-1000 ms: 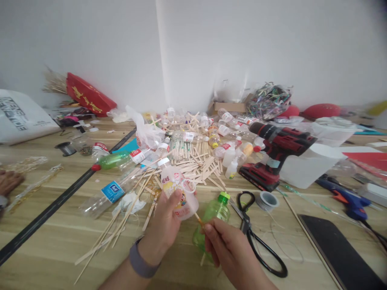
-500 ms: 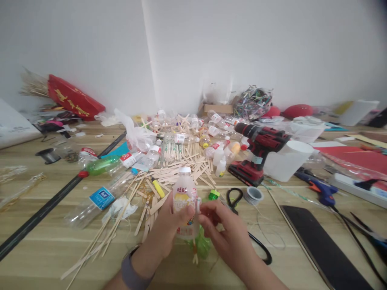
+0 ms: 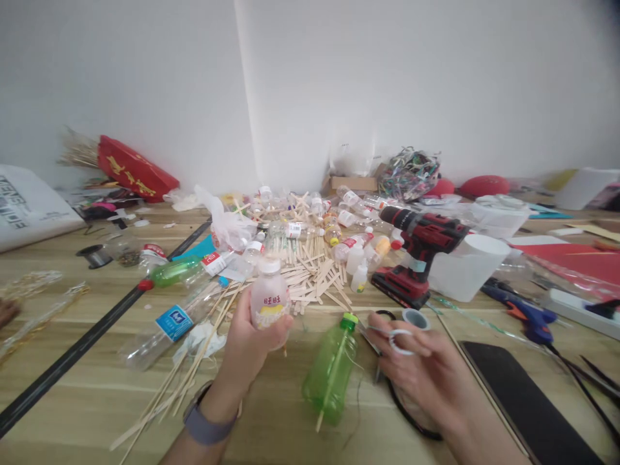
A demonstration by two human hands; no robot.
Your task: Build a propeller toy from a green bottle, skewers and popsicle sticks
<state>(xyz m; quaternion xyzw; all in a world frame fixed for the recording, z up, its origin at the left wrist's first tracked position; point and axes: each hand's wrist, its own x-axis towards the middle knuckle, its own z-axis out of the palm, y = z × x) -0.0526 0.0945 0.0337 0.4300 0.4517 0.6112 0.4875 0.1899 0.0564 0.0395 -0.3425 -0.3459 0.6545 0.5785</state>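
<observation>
My left hand (image 3: pixel 259 332) is wrapped round a small clear bottle (image 3: pixel 269 300) with a white cap and a printed label, holding it upright above the table. My right hand (image 3: pixel 421 368), blurred by motion, pinches a small white ring (image 3: pixel 402 342). Just under its fingers lies a pair of black-handled scissors (image 3: pixel 409 413), partly hidden. Between my hands a green plastic bottle (image 3: pixel 329 374) lies on the table with a thin wooden stick (image 3: pixel 333 381) along it. A grey spool (image 3: pixel 416 318) sits right behind my right fingers.
A red cordless drill (image 3: pixel 421 252) stands right of a heap of wooden sticks (image 3: pixel 314 271) and plastic bottles. Farther right are a blue glue gun (image 3: pixel 527 313) and a dark flat slab (image 3: pixel 523 400). A black strip (image 3: pixel 72 349) crosses the left side. Another person's hand (image 3: pixel 7 311) shows at the left edge.
My hands have moved apart: the left went left and up with the bottle, the right went right with the white ring. The green bottle is now uncovered. Another person's hand has appeared at left.
</observation>
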